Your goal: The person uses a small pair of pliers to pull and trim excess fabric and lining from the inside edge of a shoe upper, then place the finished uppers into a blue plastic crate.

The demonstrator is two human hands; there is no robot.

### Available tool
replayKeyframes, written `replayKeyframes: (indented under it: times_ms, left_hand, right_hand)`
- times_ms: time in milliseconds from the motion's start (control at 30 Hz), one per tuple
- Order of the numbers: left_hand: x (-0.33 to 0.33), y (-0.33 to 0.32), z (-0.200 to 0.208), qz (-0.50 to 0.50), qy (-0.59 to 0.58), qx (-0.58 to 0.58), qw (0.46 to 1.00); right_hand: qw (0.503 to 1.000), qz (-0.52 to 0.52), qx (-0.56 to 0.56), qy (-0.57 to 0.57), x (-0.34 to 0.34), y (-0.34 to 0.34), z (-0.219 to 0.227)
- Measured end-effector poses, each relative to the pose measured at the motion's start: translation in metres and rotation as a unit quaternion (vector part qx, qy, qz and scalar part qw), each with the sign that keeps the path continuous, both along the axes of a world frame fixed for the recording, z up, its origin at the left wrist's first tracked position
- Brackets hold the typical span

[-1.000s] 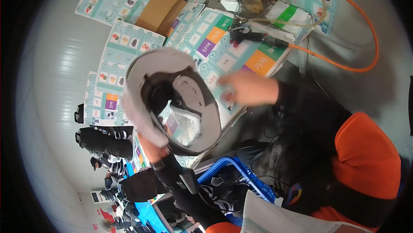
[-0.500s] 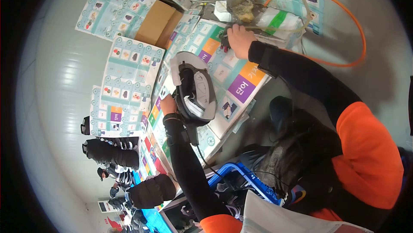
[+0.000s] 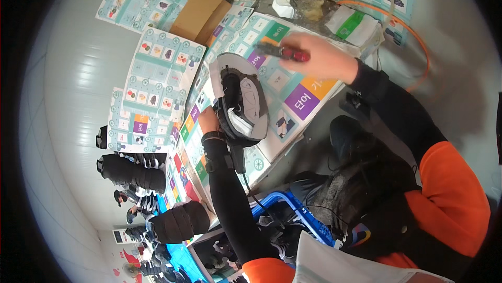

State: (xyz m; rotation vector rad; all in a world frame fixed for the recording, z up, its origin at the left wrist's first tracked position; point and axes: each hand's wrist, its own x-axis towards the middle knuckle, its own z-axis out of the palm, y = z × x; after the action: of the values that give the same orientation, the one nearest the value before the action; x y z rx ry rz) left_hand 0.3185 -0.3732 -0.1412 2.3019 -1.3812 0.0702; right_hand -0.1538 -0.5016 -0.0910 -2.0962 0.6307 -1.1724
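Observation:
A black and grey cap (image 3: 242, 94) lies upside down on the printed board table, its inside facing up and its grey brim at the far end. White pieces show inside it. My left hand (image 3: 208, 120) grips the cap's left side, with part of the fingers hidden by the hand and cap. To the right of the cap and above the board, my right hand (image 3: 327, 58) is closed around a dark, narrow tool with a red handle (image 3: 294, 54). Motion blurs this tool, and its exact kind is unclear. Its tip points left, past the brim.
At the back stand a grimy round pot (image 3: 314, 1), a white and green packet (image 3: 351, 24) and a cardboard box (image 3: 201, 13). An orange hose (image 3: 418, 34) loops at the right. Stacked black caps (image 3: 180, 223) stand left, and a blue basket (image 3: 308, 217) sits near me.
My right hand has come back from the pot's side toward the cap, carrying the red-handled tool. The left hand stays on the cap. The whole view has shifted slightly.

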Motion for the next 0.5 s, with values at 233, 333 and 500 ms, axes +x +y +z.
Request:
replayKeyframes:
  times_ms: [233, 333, 500]
  left_hand:
    - [0.009, 0.003, 0.002, 0.023, -0.025, 0.022, 0.999]
    - [0.004, 0.005, 0.009, 0.004, -0.039, 0.035, 0.999]
    - [-0.037, -0.001, 0.003, 0.023, 0.025, -0.100, 0.994]
  right_hand:
    - [0.927, 0.177, 0.307, 0.122, -0.001, 0.030, 0.001]
    - [0.945, 0.161, 0.242, 0.151, 0.008, 0.042, -0.007]
    - [0.976, 0.078, 0.176, 0.098, 0.006, 0.038, -0.016]
